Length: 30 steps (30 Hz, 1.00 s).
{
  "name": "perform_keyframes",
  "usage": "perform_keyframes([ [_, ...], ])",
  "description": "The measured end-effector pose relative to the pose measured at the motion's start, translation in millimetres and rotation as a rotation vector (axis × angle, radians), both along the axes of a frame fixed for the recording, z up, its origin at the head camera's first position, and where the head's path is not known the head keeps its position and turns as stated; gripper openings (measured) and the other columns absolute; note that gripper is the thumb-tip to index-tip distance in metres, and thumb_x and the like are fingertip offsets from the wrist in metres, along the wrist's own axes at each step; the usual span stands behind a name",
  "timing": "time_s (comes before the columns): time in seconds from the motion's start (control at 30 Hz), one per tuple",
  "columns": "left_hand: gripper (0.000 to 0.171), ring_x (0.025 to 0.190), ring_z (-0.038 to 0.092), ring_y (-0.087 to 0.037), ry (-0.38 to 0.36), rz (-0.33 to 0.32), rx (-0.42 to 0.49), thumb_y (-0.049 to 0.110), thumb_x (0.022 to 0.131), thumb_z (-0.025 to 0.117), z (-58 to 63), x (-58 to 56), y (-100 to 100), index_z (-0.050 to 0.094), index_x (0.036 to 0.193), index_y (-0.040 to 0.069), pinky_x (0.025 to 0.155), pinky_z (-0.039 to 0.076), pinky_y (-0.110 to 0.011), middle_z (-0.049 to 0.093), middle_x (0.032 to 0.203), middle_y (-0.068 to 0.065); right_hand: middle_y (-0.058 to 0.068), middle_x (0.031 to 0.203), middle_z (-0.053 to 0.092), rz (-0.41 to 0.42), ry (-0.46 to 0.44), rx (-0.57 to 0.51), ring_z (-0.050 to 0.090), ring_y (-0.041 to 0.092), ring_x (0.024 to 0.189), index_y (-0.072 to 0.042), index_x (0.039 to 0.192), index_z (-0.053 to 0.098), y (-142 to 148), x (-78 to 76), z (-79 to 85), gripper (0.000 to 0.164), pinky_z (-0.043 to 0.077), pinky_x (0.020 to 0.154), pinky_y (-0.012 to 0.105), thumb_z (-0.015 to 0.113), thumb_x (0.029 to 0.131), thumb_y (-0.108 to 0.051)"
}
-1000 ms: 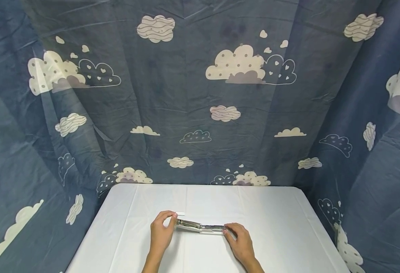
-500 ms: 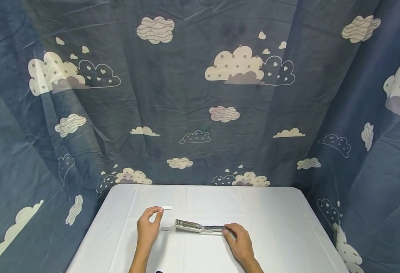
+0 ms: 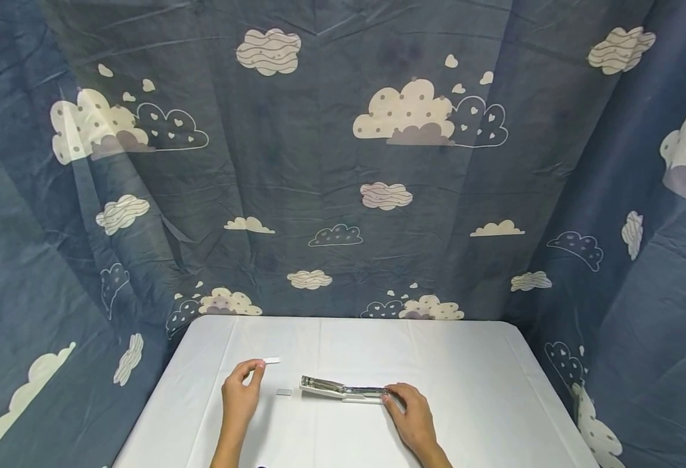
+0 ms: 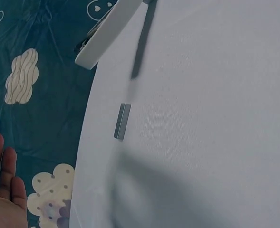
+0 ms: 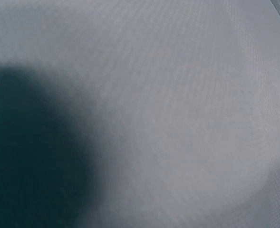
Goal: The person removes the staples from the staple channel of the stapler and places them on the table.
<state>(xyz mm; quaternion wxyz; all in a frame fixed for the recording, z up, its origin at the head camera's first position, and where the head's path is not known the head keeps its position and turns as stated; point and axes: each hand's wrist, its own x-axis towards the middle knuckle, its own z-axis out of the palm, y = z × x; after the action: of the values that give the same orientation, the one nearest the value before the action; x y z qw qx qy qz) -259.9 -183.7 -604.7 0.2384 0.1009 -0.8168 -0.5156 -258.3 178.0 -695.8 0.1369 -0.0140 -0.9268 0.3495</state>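
Note:
In the head view, a white stapler (image 3: 322,389) lies opened out across the tabletop, its metal inner parts showing. My right hand (image 3: 414,419) grips its right end between thumb and fingers. Left of the stapler, my left hand (image 3: 240,398) pinches a short, light strip of staples (image 3: 272,360) by its end, above the cloth. A second grey staple strip (image 3: 284,392) lies on the table between that hand and the stapler. The left wrist view shows the lying staple strip (image 4: 122,121), the stapler's white end (image 4: 109,35) and the left fingers (image 4: 7,173) at the edge.
A white cloth covers the table (image 3: 495,390). Dark blue curtains (image 3: 296,162) with cloud prints hang behind it and on both sides. The right wrist view shows mainly blurred cloth and a dark shape.
My left hand has moved left, away from the stapler's left end, carrying the staple strip. The strip on the table has come into sight. The right hand and stapler stay put.

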Motion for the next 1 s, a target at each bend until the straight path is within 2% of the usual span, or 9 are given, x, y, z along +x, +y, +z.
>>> perform_keyframes([
  [0.17, 0.019, 0.107, 0.065, -0.025, -0.021, 0.002, 0.014, 0.027, 0.092, 0.067, -5.6, -1.5, -7, 0.073, 0.096, 0.009, 0.098, 0.049, -0.041, 0.072, 0.103, -0.004, -0.004, 0.124, 0.065, -0.014, -0.034, 0.033, 0.056, 0.023, 0.125, -0.031, 0.111, 0.067, 0, 1.0, 0.2, 0.028, 0.038, 0.110, 0.051, 0.065, 0.088, -0.048],
  [0.4, 0.018, 0.108, 0.065, -0.026, -0.068, 0.016, 0.025, 0.023, 0.093, 0.067, -13.4, -0.3, -11, 0.073, 0.096, 0.008, 0.099, 0.048, -0.042, 0.072, 0.104, -0.006, -0.003, 0.128, 0.064, -0.007, -0.077, 0.019, 0.054, 0.024, 0.128, -0.030, 0.113, 0.067, 0, 2.5, 2.0, 0.031, 0.036, 0.112, 0.050, 0.065, 0.089, -0.049],
  [0.57, 0.023, 0.110, 0.064, -0.031, -0.097, 0.004, 0.013, 0.027, 0.094, 0.065, -23.7, -2.8, -14, 0.073, 0.099, 0.006, 0.101, 0.047, -0.046, 0.072, 0.107, -0.010, -0.003, 0.126, 0.065, -0.012, -0.068, 0.024, 0.054, 0.024, 0.128, -0.029, 0.113, 0.067, 1, 0.7, 2.2, 0.031, 0.037, 0.111, 0.050, 0.064, 0.089, -0.048],
  [0.77, 0.023, 0.115, 0.061, -0.035, -0.178, -0.008, 0.004, 0.025, 0.095, 0.062, -31.7, 2.3, -19, 0.072, 0.102, 0.006, 0.105, 0.044, -0.049, 0.070, 0.113, -0.014, -0.004, 0.125, 0.065, -0.002, -0.069, 0.017, 0.054, 0.024, 0.127, -0.029, 0.112, 0.067, -1, 1.1, 4.3, 0.029, 0.037, 0.111, 0.050, 0.065, 0.089, -0.046],
  [1.0, 0.021, 0.116, 0.060, -0.040, -0.229, 0.004, -0.035, 0.025, 0.093, 0.063, -41.6, 2.9, -22, 0.073, 0.100, 0.008, 0.099, 0.045, -0.056, 0.069, 0.114, -0.015, -0.004, 0.124, 0.066, 0.005, -0.043, 0.013, 0.055, 0.023, 0.127, -0.028, 0.113, 0.067, 0, 0.9, 1.0, 0.029, 0.038, 0.111, 0.049, 0.066, 0.089, -0.046],
])
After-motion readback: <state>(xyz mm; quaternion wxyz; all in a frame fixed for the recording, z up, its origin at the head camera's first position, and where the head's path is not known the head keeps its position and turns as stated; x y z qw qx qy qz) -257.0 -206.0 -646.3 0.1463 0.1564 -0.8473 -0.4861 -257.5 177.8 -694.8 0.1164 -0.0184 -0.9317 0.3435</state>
